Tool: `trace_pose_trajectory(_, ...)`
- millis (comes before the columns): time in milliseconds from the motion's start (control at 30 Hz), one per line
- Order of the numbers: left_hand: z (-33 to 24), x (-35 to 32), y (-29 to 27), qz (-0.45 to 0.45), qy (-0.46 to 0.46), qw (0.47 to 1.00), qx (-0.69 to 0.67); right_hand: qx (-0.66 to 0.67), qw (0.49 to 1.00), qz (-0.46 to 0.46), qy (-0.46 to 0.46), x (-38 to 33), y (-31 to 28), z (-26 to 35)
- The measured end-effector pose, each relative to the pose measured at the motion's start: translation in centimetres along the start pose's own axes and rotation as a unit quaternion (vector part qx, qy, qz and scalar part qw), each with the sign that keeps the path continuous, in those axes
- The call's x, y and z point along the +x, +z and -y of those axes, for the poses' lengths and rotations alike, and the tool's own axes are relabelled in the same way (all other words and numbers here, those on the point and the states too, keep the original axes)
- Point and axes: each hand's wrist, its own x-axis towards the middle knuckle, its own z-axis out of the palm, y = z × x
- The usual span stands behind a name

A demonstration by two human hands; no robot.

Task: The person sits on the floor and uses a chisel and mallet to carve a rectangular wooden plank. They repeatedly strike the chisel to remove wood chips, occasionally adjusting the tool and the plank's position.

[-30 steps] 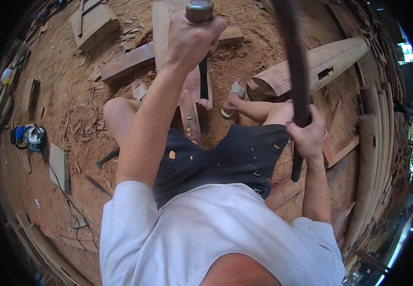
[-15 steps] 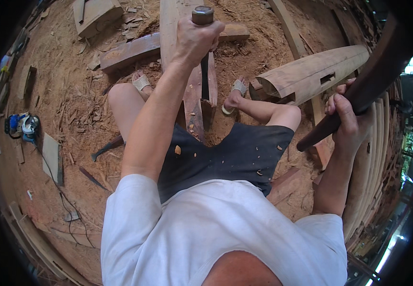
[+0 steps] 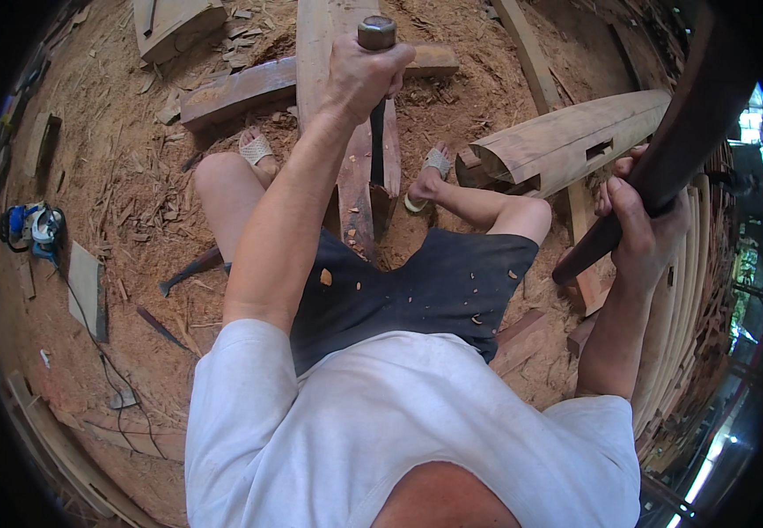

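My left hand (image 3: 359, 75) is wrapped around the handle of a chisel (image 3: 376, 33), whose metal-ringed end shows above the fist. Its dark blade runs down to a long timber beam (image 3: 318, 62) between my legs, at a slot in the wood; the tip is hard to make out. On the right, my right hand (image 3: 641, 220) grips a dark wooden mallet (image 3: 689, 123) near its lower end. The mallet is raised, slanting up to the right, its top lost in the dark rim. Wood chips lie on my dark shorts (image 3: 390, 295).
A crosswise timber (image 3: 241, 92) lies under the beam. At right is a rounded, mortised timber (image 3: 566, 145), with several long boards (image 3: 689, 290) beyond. A blue corded power tool (image 3: 34, 229), a dark-handled tool (image 3: 190, 271) and a thin blade (image 3: 163, 329) lie left on the chip-covered ground.
The raised mallet in my right hand has tilted slightly steeper. My left hand stays on the chisel in the same place. The view has shifted a little.
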Motion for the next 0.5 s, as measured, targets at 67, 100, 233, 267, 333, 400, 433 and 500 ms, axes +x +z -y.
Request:
trace_pose_trajectory(67, 0.1, -0.1, 0.0, 0.006, 0.005, 1.0, -0.016, 0.006, 1.0, -0.001, 0.002, -0.1, 0.1, 0.2)
trace_pose_trajectory(100, 0.2, -0.2, 0.0, 0.008, 0.006, 1.0, -0.022, 0.0, 1.0, 0.003, -0.007, -0.1, 0.2, 0.4)
trace_pose_trajectory(233, 0.2, -0.2, -0.2, 0.023, 0.008, 0.999, -0.026, -0.001, 1.0, 0.009, -0.011, 0.0, 0.4, 1.0)
trace_pose_trajectory(267, 0.1, -0.2, -0.3, 0.024, 0.006, 0.999, -0.031, 0.002, 1.0, 0.011, -0.011, 0.1, 0.4, 1.2)
trace_pose_trajectory(333, 0.0, -0.1, -0.4, 0.024, 0.005, 0.999, -0.037, -0.012, 1.0, 0.014, -0.021, 0.3, 0.5, 1.5)
trace_pose_trajectory(400, -0.2, -0.1, -0.5, 0.023, 0.009, 0.999, -0.038, -0.021, 0.999, 0.017, -0.027, 0.4, 0.6, 1.6)
trace_pose_trajectory(433, -0.2, -0.1, -0.5, 0.02, 0.012, 0.999, -0.033, -0.024, 0.999, 0.019, -0.028, 0.5, 0.7, 1.7)
trace_pose_trajectory(500, -0.1, -0.2, -0.6, 0.015, 0.018, 0.999, -0.023, -0.028, 0.999, 0.022, -0.029, 0.6, 0.8, 1.8)
